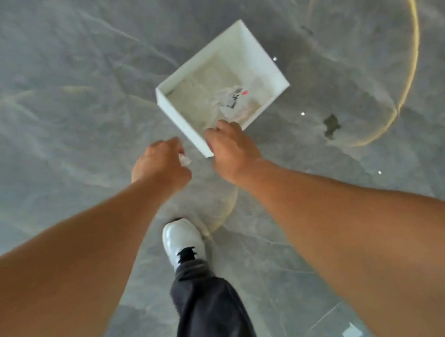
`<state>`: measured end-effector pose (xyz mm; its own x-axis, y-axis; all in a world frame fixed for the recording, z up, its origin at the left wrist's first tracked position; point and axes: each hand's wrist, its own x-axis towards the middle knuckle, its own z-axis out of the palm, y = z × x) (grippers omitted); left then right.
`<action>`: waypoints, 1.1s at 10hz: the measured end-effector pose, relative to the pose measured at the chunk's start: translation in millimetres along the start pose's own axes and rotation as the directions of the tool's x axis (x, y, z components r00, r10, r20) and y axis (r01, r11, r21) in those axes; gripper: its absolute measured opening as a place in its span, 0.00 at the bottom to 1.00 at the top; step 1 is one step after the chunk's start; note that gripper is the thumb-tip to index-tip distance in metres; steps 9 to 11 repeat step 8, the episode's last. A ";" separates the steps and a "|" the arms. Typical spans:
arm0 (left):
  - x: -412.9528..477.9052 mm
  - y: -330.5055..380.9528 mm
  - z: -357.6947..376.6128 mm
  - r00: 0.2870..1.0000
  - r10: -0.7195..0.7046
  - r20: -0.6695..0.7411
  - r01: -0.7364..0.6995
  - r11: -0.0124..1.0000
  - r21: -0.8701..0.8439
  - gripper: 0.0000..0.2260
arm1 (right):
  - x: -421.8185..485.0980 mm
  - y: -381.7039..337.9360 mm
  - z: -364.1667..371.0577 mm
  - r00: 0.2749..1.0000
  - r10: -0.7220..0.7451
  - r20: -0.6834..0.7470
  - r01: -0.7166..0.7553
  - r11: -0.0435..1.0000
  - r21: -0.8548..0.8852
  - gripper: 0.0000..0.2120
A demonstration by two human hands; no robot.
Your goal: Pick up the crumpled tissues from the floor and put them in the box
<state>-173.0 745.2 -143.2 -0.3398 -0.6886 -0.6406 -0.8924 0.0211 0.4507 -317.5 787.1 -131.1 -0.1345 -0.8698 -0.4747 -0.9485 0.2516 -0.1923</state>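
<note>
A white open box [256, 50] lies on the grey marble floor, seen from above. Inside it sits crumpled paper with black and red print [235, 101]. My left hand [159, 162] hovers just left of the box's near corner, closed on a small white crumpled tissue [184, 158] that peeks out by the fingers. My right hand [231, 147] is over the box's near edge with fingers curled downward. Whether the right hand holds anything is hidden from here.
My right foot in a white shoe [183, 241] and dark trouser leg [209, 311] stands below the hands. A small dark scrap [331, 125] lies on the floor right of the box. Ring-shaped light reflections mark the glossy floor [46, 64].
</note>
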 end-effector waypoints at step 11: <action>40.9 5.8 -64.0 0.982 0.121 0.145 -0.162 0.934 0.318 0.21 | 7.0 50.0 -16.5 0.935 0.352 0.046 -0.347 0.879 0.328 0.13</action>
